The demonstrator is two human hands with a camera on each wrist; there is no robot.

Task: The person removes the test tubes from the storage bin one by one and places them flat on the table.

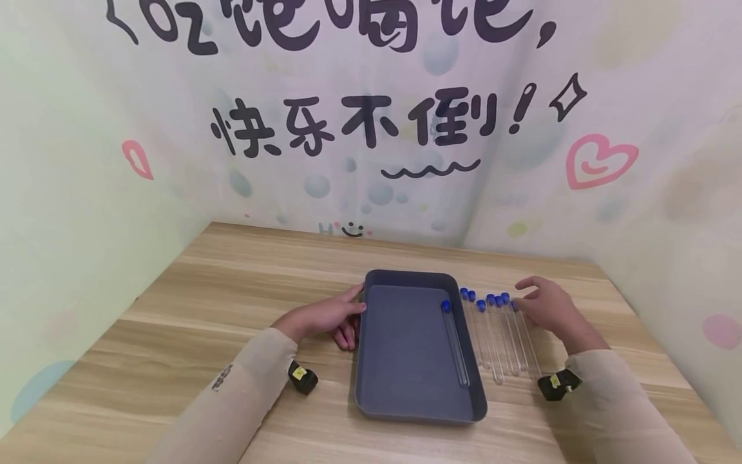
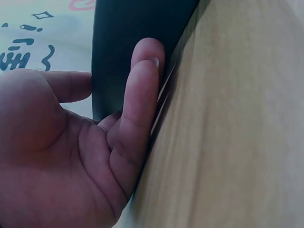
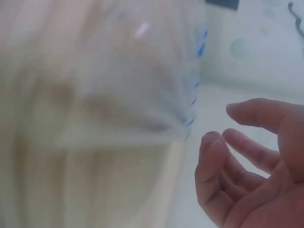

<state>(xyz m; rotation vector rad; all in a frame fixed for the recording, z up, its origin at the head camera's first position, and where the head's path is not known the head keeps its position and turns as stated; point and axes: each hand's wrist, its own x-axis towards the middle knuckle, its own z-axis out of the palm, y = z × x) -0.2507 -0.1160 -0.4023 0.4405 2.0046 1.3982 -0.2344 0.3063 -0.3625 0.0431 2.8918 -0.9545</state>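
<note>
A grey rectangular tray (image 1: pixel 406 348) lies on the table. Inside it, along the right wall, is one clear test tube (image 1: pixel 455 345) with a blue cap. My left hand (image 1: pixel 330 319) holds the tray's left wall; in the left wrist view its thumb reaches the rim and its fingers (image 2: pixel 140 95) lie against the outside. Several more blue-capped test tubes (image 1: pixel 501 335) lie side by side to the right of the tray, blurred in the right wrist view. Beside their caps is my right hand (image 1: pixel 547 306), fingers loosely bent and apart, with nothing between them.
The wooden table (image 1: pixel 232 277) extends on both sides of the tray. Behind it hangs a pale printed sheet (image 1: pixel 348 180) with black lettering. A small black device (image 1: pixel 303 377) is strapped at the left wrist, another black device (image 1: pixel 558 385) at the right.
</note>
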